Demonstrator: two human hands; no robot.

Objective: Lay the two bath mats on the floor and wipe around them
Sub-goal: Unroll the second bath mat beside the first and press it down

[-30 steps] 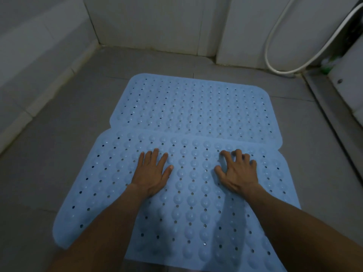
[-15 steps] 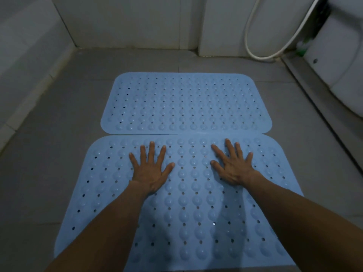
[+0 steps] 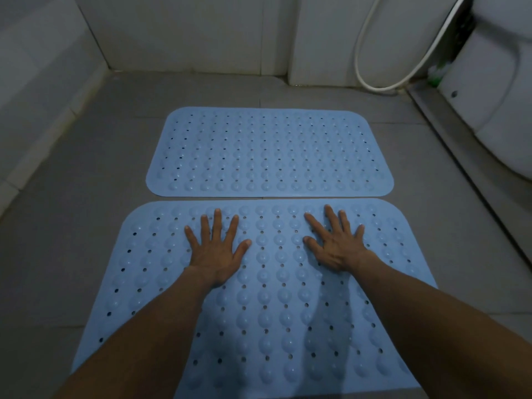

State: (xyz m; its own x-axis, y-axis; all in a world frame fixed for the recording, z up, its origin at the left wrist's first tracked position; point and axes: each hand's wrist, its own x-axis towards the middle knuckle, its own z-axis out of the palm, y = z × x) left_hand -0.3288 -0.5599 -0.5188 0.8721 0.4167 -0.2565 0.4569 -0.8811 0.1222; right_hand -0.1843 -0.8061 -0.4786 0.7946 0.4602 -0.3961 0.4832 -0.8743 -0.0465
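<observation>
Pressing near mat (image 3: 267, 298): both hands (fingers spread) flat, left (image 3: 214, 249), right (image 3: 336, 243).

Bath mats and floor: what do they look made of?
Near bath mat and far bath mat: likely soft rubber or PVC, matte light blue, going by moulded bumps, punched holes and rounded corners. Floor: looks like matte grey ceramic or stone tile, with faint grout lines showing.
</observation>
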